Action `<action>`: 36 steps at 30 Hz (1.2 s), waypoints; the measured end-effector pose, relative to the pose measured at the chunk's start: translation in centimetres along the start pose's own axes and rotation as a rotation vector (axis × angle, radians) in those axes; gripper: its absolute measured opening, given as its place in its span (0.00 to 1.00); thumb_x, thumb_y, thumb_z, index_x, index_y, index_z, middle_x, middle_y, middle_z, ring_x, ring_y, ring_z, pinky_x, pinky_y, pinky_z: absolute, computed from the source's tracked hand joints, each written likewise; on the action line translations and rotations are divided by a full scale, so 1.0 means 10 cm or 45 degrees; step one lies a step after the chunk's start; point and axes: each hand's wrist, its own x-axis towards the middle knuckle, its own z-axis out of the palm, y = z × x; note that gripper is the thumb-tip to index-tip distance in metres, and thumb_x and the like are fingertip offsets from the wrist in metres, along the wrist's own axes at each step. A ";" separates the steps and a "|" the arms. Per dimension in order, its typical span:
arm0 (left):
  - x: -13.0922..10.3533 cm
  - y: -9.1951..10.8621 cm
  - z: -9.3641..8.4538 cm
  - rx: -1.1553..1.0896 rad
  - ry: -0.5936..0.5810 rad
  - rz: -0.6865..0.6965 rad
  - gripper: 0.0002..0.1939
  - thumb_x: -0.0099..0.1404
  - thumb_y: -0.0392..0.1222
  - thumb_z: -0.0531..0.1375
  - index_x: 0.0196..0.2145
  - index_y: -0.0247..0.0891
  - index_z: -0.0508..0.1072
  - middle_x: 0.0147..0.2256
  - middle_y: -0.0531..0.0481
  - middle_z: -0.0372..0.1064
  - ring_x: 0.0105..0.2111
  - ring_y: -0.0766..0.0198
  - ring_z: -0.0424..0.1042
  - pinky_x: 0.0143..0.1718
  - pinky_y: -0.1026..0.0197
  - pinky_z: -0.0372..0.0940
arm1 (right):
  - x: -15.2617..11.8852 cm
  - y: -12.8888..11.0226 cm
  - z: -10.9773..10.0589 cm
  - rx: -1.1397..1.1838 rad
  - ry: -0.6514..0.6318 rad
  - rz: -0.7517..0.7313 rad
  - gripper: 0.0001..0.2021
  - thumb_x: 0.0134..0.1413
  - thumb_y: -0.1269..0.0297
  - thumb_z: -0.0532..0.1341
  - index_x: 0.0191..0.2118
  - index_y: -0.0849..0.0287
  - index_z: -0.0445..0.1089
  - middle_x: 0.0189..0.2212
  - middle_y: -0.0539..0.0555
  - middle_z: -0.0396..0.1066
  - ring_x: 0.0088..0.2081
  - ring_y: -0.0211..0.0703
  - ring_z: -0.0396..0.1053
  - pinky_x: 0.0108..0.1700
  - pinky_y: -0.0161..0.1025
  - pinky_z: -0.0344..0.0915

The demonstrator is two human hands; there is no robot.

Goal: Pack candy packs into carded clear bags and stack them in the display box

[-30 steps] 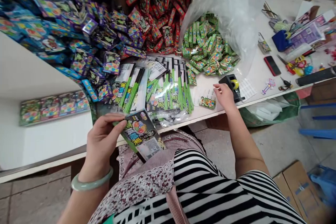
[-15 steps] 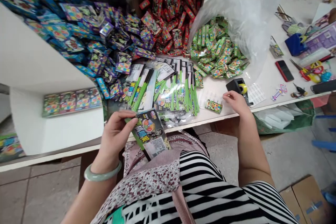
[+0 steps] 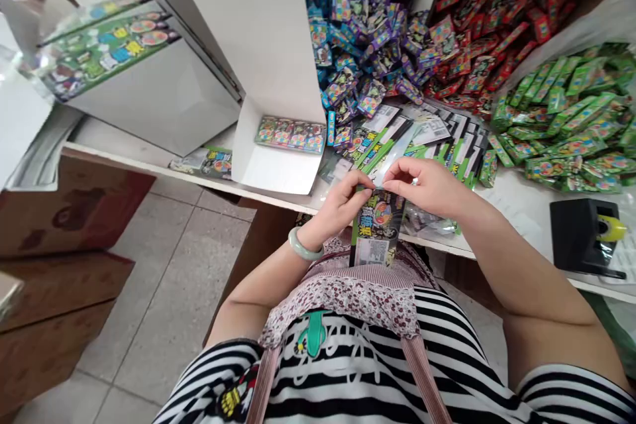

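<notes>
A flat black-and-green printed candy packet (image 3: 378,225) hangs upright in front of my apron, over the table's front edge. My left hand (image 3: 346,202) pinches its upper left corner between thumb and fingers. At the top edge, close beside it, my right hand (image 3: 422,187) is closed in a pinch, fingertips touching the packet. Whether something small is also between those fingertips is too small to tell. Behind my hands, more flat candy packets (image 3: 460,152) lie in an overlapping stack on clear plastic.
Heaps of purple (image 3: 385,46), red (image 3: 479,46) and green small candy boxes (image 3: 571,119) lie behind the stack. A white open carton (image 3: 278,175) holding a row of candy boxes (image 3: 291,134) stands left. A black tape dispenser (image 3: 579,232) sits right; brown cartons (image 3: 54,318) are lower left.
My right hand has come from the table near the tape dispenser to the packet's top edge. My left hand still holds the packet, now straighter. The view has swung left.
</notes>
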 end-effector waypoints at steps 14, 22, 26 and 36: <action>0.03 -0.10 0.13 -0.090 0.187 0.030 0.16 0.61 0.50 0.68 0.34 0.39 0.67 0.32 0.52 0.68 0.34 0.65 0.66 0.38 0.61 0.62 | 0.08 0.02 0.05 -0.153 0.025 0.092 0.09 0.52 0.57 0.64 0.29 0.56 0.70 0.22 0.48 0.69 0.24 0.40 0.63 0.26 0.37 0.57; -0.04 -0.11 0.17 -0.124 0.169 0.115 0.14 0.63 0.46 0.66 0.41 0.39 0.67 0.37 0.49 0.69 0.37 0.64 0.69 0.41 0.58 0.67 | 0.15 0.22 0.06 0.248 -0.218 0.332 0.20 0.45 0.43 0.69 0.27 0.57 0.69 0.22 0.47 0.69 0.24 0.39 0.65 0.26 0.35 0.60; -0.27 -0.10 0.04 -0.302 -0.235 0.001 0.21 0.63 0.50 0.67 0.50 0.41 0.68 0.40 0.47 0.74 0.37 0.60 0.74 0.38 0.56 0.73 | 0.14 0.24 0.02 0.567 -0.406 0.550 0.21 0.40 0.45 0.73 0.30 0.57 0.73 0.25 0.50 0.72 0.25 0.40 0.68 0.25 0.35 0.63; -0.13 -0.10 -1.35 0.481 0.672 0.241 0.15 0.68 0.46 0.60 0.51 0.42 0.72 0.48 0.44 0.75 0.51 0.54 0.74 0.57 0.46 0.69 | -0.01 0.49 -0.17 0.669 0.220 0.370 0.20 0.42 0.45 0.74 0.37 0.53 0.76 0.34 0.54 0.77 0.36 0.46 0.74 0.35 0.40 0.71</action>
